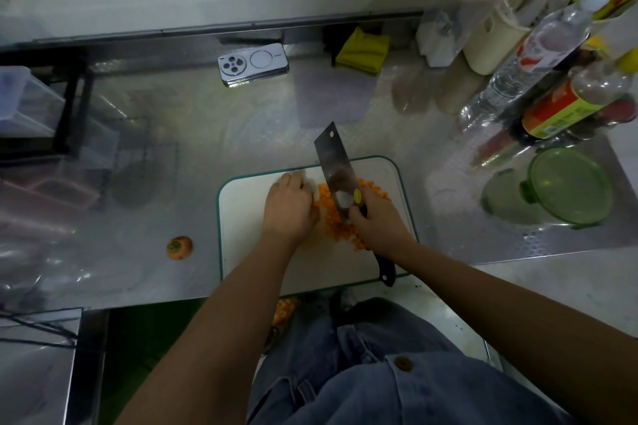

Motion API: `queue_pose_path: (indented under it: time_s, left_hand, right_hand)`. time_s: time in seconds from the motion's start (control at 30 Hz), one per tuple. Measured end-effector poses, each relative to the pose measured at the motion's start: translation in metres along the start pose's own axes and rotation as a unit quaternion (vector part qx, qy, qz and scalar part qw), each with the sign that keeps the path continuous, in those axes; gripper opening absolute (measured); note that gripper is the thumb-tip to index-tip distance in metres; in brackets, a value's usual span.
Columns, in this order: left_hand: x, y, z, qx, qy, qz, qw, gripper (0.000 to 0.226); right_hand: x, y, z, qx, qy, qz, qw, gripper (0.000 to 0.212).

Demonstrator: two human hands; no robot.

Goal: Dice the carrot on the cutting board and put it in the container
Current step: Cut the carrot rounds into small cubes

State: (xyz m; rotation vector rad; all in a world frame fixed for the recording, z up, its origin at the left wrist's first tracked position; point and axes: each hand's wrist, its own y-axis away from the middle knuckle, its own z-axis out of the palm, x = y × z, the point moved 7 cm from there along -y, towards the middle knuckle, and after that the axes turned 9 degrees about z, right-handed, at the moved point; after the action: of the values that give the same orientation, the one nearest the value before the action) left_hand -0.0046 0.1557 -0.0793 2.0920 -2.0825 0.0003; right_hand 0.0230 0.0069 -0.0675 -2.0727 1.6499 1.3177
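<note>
the white cutting board point(241, 252) lies in the centre of the frame, and the diced carrot point(333, 231) is in a loose orange pile on it, between the two hands. the right hand point(376, 221) grips the black handle of the cleaver point(336, 166) – the blade points toward the upper part of the frame, over the pile. the left hand point(288, 209) rests palm down at the left edge of the pile; its fingers are blurred, so i cannot tell if they hold something. the green container point(569, 186) stands at the right of the frame, well apart from the board. a carrot end point(179, 247) lies on the counter point(172, 183) left of the board, and a phone point(253, 64) lies higher up.
</note>
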Motion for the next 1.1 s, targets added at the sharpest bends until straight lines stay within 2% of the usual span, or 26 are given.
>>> queue_pose_path:
  time_s: [0.17,0.27,0.4,0.5,0.57,0.67,0.83,0.93,1.1]
  left_hand:
    - [-0.046,0.017,-0.008,0.069,0.066,-0.131,0.987,0.033]
    - [-0.065,0.032,-0.004,0.046,0.08,-0.167,0.982,0.03]
    - [-0.066,0.048,0.003,0.007,0.116,-0.136,0.984,0.02]
    - [-0.064,0.06,0.001,0.054,0.158,-0.101,0.981,0.038]
    - [-0.061,0.068,0.001,0.074,0.158,-0.042,0.984,0.052]
    - [-0.054,0.079,0.007,0.044,0.121,0.03,0.991,0.074]
    - [-0.048,0.074,0.02,0.0,0.118,0.03,0.993,0.091]
    - [-0.038,0.065,0.02,-0.011,0.095,0.043,0.994,0.084]
    - [-0.036,0.06,0.018,0.012,0.1,0.011,0.995,0.065]
  right_hand:
    - [-0.01,0.0,0.01,-0.01,-0.008,-0.025,1.0,0.014]
    - [-0.013,0.003,0.025,-0.037,0.019,-0.026,0.999,0.021]
    - [-0.015,0.007,0.043,-0.05,0.074,-0.034,0.995,0.02]
    - [-0.014,0.011,0.048,-0.028,0.099,-0.038,0.994,0.035]
    - [-0.012,0.014,0.05,-0.014,0.116,-0.031,0.993,0.027]
    - [-0.012,0.018,0.054,-0.006,0.139,-0.03,0.99,0.017]
    - [-0.012,0.021,0.055,-0.007,0.135,-0.028,0.99,0.008]
    - [-0.014,0.023,0.051,0.007,0.132,-0.029,0.991,0.01]
    - [-0.011,0.022,0.051,0.009,0.128,-0.028,0.991,0.008]
